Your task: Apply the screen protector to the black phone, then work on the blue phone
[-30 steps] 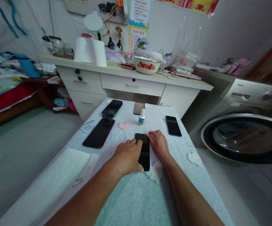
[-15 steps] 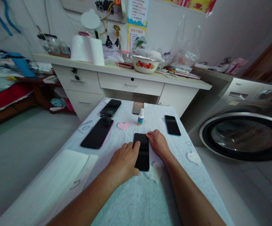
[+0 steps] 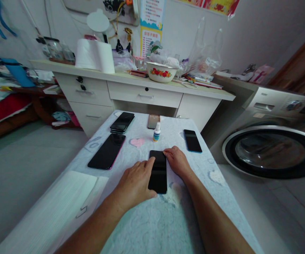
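A black phone [image 3: 159, 173] lies flat on the patterned cloth of the table [image 3: 139, 225], screen up. My left hand [image 3: 136, 178] grips its left side, thumb at the near edge and fingers along the far left. At the phone's upper right corner is my right hand [image 3: 177, 159], its fingers pressed together on the edge. Just beyond stands a small white spray bottle [image 3: 156, 132]. A larger phone [image 3: 107, 151] with a pink edge lies to the left, and a stack of phones [image 3: 122, 122] sits behind it. Another phone [image 3: 193, 140] rests at the right.
A brown-backed phone [image 3: 153, 121] lies near the table's far edge. White paper sheets [image 3: 52, 204] cover the left front. Behind is a white desk [image 3: 144, 92] bearing a flowered bowl [image 3: 161, 72] and paper rolls [image 3: 95, 56]. A washing machine [image 3: 271, 137] stands at the right.
The view has shifted slightly. My left hand's fingers have drawn a little closer to the phone's left edge, uncovering more of the screen. My right hand stays at the corner.
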Demonstrator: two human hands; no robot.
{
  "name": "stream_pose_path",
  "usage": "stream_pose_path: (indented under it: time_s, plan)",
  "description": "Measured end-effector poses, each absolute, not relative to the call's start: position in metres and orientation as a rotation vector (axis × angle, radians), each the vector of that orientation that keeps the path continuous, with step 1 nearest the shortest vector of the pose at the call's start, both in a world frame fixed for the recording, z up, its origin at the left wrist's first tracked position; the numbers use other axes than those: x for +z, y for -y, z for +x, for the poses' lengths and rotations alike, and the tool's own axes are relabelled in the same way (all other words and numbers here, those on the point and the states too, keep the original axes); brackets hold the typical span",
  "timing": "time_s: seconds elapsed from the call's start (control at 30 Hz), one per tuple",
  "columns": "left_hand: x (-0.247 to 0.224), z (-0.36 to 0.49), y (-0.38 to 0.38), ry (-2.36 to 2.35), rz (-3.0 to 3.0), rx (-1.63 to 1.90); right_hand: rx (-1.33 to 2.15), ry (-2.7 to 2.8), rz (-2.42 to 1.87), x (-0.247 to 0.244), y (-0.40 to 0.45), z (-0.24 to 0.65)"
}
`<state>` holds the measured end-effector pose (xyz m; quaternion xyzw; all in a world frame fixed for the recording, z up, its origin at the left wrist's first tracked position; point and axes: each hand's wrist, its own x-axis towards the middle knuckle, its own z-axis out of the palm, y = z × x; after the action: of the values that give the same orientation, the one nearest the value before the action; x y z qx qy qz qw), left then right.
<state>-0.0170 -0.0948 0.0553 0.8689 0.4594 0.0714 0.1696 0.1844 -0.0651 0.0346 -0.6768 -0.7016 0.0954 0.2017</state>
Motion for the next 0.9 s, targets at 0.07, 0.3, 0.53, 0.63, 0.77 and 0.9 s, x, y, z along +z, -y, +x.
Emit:
stream_pose_path:
  time_s: [0.07,0.3,0.53,0.63,0.77,0.9]
  plan:
    - [0.053,-0.02,0.094,-1.294,2.47,0.234,0.281,1.95,-1.893,0.036,0.066,0.185]
    - [0.048,-0.032,0.09,-1.159,2.486,0.347,0.287,1.897,-1.886,0.033,0.064,0.189]
    - [0.053,-0.037,0.09,-1.103,2.427,0.383,0.402,1.762,-1.842,0.027,0.06,0.197]
    - [0.057,-0.036,0.091,-1.083,2.407,0.398,0.501,1.699,-1.828,0.027,0.059,0.201]
    - [0.059,-0.035,0.092,-1.06,2.454,0.462,0.622,1.648,-1.792,0.026,0.057,0.204]
    - [0.058,-0.035,0.092,-1.039,2.56,0.58,0.694,1.61,-1.77,0.024,0.057,0.206]
